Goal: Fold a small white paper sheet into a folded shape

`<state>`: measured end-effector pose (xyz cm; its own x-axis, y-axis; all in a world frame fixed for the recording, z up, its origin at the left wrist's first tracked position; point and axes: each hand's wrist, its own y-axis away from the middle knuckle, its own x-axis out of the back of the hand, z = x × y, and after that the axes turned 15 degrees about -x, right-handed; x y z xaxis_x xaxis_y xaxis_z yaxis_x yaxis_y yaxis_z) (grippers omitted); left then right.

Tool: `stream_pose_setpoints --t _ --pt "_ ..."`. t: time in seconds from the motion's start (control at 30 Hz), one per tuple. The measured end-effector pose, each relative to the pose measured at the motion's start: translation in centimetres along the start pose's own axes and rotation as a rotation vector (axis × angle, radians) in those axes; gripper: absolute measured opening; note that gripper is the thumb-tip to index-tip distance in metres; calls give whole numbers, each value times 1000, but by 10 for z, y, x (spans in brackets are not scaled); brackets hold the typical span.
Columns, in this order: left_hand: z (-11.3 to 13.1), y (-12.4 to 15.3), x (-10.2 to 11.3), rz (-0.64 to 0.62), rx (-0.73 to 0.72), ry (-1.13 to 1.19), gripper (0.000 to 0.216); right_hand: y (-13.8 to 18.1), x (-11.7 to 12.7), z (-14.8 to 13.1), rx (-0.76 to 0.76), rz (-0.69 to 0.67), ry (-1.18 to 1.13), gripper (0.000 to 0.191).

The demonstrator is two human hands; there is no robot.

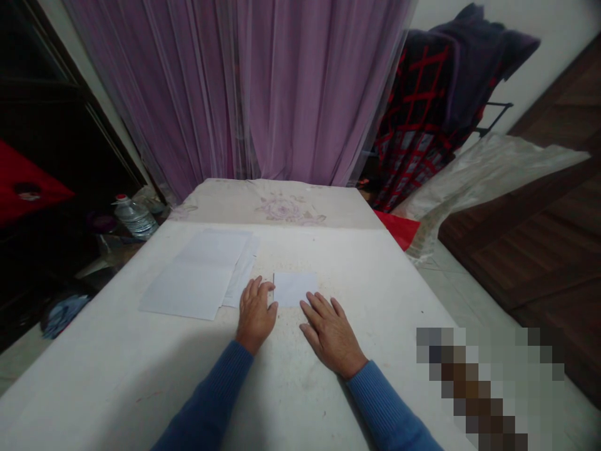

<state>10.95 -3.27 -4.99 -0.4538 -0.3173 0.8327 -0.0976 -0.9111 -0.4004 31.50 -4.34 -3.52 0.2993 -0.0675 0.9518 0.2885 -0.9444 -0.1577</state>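
Observation:
A small white piece of paper (294, 288) lies flat on the white table, with a thin dark line along its left edge. At that left edge is my left hand (256, 310), its fingers apart and slightly curled. My right hand (331, 329) rests at the lower right corner of the small paper, fingers stretched out and spread, the fingertips touching or just over it. Neither hand grips anything that I can see. Larger white sheets (192, 275) lie to the left of my left hand, partly overlapping.
The table (375, 300) has a flower-patterned cover (225, 200) at its far end. Purple curtains (300, 94) hang behind it. A plastic water bottle (136, 217) stands off the left side. On the right are hanging clothes (417, 94), a translucent plastic sheet (469, 178) and a dark wooden door (526, 250).

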Motion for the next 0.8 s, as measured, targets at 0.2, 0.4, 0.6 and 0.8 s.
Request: stream_pose_setpoints --t 0.2,0.4,0.6,0.8 --pt "-9 -1 -1 12 -46 15 34 0 1 -1 -7 -3 -11 44" --pt "-14 0 -3 22 -78 17 35 0 0 0 -2 -14 -7 45" --pt "-17 -2 -4 15 -75 36 36 0 -1 1 -5 5 -25 44" --pt "-13 0 -6 -5 -46 18 32 0 0 -1 -11 12 -20 43"
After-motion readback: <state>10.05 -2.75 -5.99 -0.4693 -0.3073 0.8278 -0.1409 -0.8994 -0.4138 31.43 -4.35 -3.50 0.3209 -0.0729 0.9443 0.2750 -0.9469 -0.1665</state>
